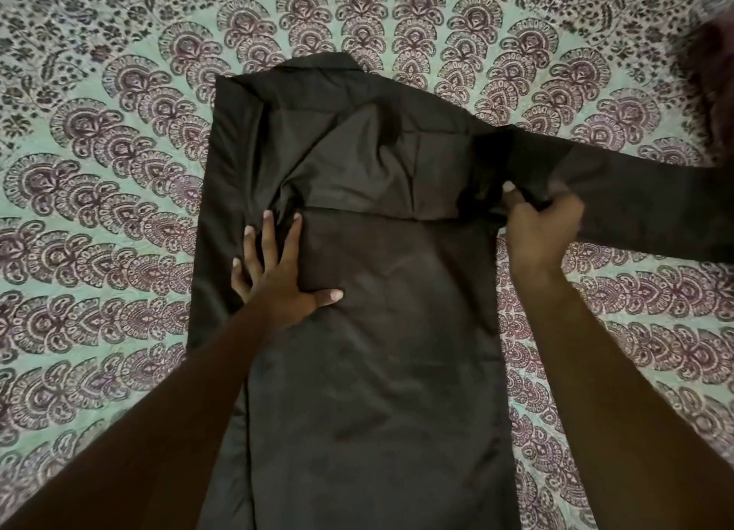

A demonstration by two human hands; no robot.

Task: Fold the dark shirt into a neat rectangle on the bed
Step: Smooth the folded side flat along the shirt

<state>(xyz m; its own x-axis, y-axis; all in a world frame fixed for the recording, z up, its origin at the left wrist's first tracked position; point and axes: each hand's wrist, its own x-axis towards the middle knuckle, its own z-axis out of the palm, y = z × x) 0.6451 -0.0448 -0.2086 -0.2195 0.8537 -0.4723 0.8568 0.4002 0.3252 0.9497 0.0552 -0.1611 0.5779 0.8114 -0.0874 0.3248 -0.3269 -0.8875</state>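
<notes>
The dark shirt [369, 331] lies flat along the middle of the bed, collar at the far end. Its left side is folded inward, and that sleeve lies across the chest. My left hand [278, 271] presses flat on the folded part, fingers spread. The right sleeve [635, 195] stretches out to the right over the bedsheet. My right hand [542, 227] grips the cloth where this sleeve meets the body, fingers curled round a bunch of fabric. The shirt's hem runs out of the bottom of the view.
A pale green bedsheet [99, 211] with a purple paisley fan pattern covers the whole bed around the shirt. A dark blurred shape [711, 52] sits at the top right corner.
</notes>
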